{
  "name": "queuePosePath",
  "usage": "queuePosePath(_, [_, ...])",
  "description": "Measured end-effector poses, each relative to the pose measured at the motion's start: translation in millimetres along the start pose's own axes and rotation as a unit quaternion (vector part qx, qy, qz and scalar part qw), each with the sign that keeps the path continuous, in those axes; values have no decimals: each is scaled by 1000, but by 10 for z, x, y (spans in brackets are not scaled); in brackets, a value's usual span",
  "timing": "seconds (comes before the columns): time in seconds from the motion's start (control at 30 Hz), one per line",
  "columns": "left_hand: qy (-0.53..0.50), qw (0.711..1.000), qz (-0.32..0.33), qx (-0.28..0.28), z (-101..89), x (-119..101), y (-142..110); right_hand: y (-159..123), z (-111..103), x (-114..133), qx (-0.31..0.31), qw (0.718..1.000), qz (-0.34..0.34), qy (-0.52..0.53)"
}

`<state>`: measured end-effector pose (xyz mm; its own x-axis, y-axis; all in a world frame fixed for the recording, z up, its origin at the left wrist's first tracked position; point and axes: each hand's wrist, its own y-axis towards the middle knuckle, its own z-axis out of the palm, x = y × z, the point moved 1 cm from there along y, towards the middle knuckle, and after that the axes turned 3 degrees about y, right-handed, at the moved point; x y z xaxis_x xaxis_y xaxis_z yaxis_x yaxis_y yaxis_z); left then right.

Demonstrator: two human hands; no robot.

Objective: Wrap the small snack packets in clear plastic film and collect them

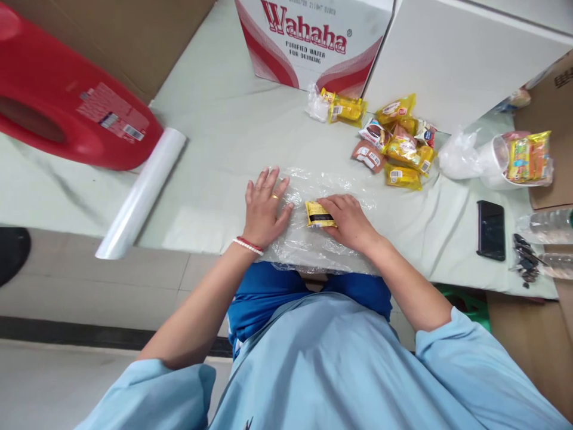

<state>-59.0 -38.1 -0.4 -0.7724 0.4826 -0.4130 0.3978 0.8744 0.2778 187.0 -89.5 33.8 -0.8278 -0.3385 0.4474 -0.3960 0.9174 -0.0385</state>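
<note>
A sheet of clear plastic film (299,245) lies spread over the table's front edge before me. My left hand (265,209) rests flat on the left part of the film, fingers stretched out and holding nothing. On the middle of the film is a small yellow snack packet (316,214) with a dark band. My right hand (349,220) grips its right end, thumb and fingers on either side, so that end is hidden. A long roll of plastic film (142,194) lies at the left, away from both hands.
Several wrapped snacks (403,146) lie in a pile beyond my right hand. A Wahaha carton (313,42) stands at the back, and a big red jug (76,101) at the left. To the right are a white cup (495,155), a phone (490,230) and plastic bottles (544,227).
</note>
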Motion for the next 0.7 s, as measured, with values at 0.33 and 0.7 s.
queuePosePath(0.33, [-42, 966, 224, 119, -549, 63, -524, -837, -226, -133, -117, 984, -84, 101])
queuePosePath(0.7, [-73, 959, 215, 169, -393, 188, -915, -1572, 162, -250, -128, 985, -69, 95])
